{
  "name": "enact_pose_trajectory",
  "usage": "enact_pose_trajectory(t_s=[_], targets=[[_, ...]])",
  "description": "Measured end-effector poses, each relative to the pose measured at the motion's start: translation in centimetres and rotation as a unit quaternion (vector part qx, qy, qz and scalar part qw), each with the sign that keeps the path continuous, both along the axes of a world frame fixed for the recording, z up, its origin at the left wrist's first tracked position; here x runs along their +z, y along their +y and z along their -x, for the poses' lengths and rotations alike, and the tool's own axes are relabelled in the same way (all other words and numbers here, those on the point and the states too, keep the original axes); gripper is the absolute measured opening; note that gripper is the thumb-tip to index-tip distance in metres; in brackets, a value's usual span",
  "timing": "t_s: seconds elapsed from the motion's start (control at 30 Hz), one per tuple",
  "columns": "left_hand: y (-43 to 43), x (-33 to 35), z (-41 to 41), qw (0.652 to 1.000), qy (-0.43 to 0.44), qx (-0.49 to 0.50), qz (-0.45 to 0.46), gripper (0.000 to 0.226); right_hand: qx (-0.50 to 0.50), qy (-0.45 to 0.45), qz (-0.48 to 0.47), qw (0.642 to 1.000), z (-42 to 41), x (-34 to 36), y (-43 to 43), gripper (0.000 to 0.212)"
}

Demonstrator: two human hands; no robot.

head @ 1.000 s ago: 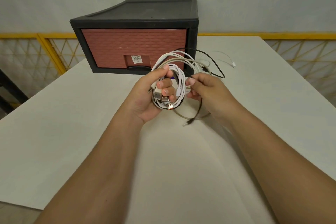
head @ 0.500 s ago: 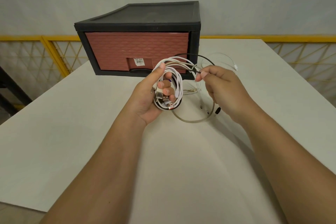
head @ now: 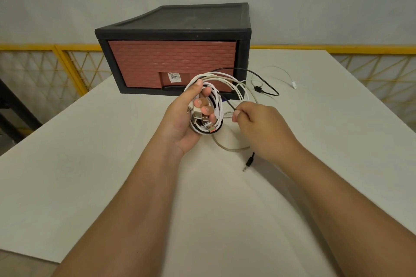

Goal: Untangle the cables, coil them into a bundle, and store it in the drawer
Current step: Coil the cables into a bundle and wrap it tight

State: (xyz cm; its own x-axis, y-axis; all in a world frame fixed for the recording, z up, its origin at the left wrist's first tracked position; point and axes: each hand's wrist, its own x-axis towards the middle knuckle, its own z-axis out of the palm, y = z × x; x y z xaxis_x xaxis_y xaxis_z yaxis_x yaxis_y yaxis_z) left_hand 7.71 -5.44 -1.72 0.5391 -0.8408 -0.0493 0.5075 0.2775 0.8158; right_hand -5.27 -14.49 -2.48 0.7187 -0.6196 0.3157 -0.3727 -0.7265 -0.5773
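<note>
Black cable point(head: 266, 82) partly hidden behind right hand point(head: 262, 129), plug point(head: 249, 162) beneath

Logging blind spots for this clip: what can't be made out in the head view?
Head view:
- Drawer contents: the shut drawer front hides them.
- Cable count in the coil: the left hand covers it.
- Run of the black cable past the pinch: the right hand hides it.
- Text on the label: too small.

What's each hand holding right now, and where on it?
Left hand grips the cable coil, fingers curled through its loop, thumb on top. Right hand pinches a loose black cable between thumb and forefinger, beside the coil.
</note>
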Motion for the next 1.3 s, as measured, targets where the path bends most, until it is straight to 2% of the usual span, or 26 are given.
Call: enact_pose_trajectory(t_s=[0.07,0.17,0.23,0.37,0.47,0.57,0.63,0.77,0.83,0.9,1.0,1.2,1.3], targets=[[0.0,0.1,0.1,1.000,-0.012,-0.011,-0.012,0.026,0.004,-0.062,-0.128,0.990,-0.2,0.1,-0.4,0.023],[-0.1,0.1,0.4,0.998,-0.032,-0.037,-0.029,0.025,0.045,-0.159,-0.368,0.915,-0.4,0.7,-0.4,0.014],[-0.1,0.2,0.7,0.996,-0.043,-0.067,-0.039,0.025,0.065,-0.184,-0.413,0.889,-0.3,0.8,-0.5,0.009],[0.0,0.3,1.4,0.991,-0.071,-0.104,-0.053,0.027,0.078,-0.198,-0.369,0.905,-0.1,0.3,-1.0,0.004],[0.0,0.3,1.4,0.989,-0.072,-0.115,-0.053,0.025,0.078,-0.181,-0.372,0.907,0.1,0.2,-1.2,0.010],[0.2,0.3,1.3,0.987,-0.068,-0.135,-0.043,0.020,0.107,-0.140,-0.399,0.900,0.3,0.4,-1.2,0.027],[0.2,0.2,1.4,0.986,-0.070,-0.147,-0.042,0.020,0.120,-0.118,-0.380,0.909,0.4,0.5,-1.1,0.030],[0.0,0.2,1.7,0.982,-0.087,-0.163,-0.048,0.020,0.086,-0.112,-0.234,0.962,0.0,0.5,-1.0,0.013],[-0.1,0.2,1.9,0.980,-0.099,-0.165,-0.057,0.022,0.063,-0.108,-0.148,0.981,-0.1,0.3,-0.8,0.019],[-0.1,0.2,2.1,0.978,-0.106,-0.169,-0.063,0.021,0.052,-0.100,-0.115,0.987,-0.1,0.3,-0.5,0.020],[0.0,0.2,2.3,0.976,-0.110,-0.177,-0.064,0.019,0.051,-0.088,-0.126,0.987,-0.1,0.2,-0.6,0.017],[-0.1,0.2,2.7,0.976,-0.110,-0.179,-0.063,0.020,0.036,-0.081,-0.129,0.988,-0.5,-0.3,-0.6,0.025],[-0.1,0.2,2.5,0.978,-0.099,-0.176,-0.059,0.020,0.070,-0.107,-0.241,0.962,-0.3,-0.3,-1.2,0.021]])
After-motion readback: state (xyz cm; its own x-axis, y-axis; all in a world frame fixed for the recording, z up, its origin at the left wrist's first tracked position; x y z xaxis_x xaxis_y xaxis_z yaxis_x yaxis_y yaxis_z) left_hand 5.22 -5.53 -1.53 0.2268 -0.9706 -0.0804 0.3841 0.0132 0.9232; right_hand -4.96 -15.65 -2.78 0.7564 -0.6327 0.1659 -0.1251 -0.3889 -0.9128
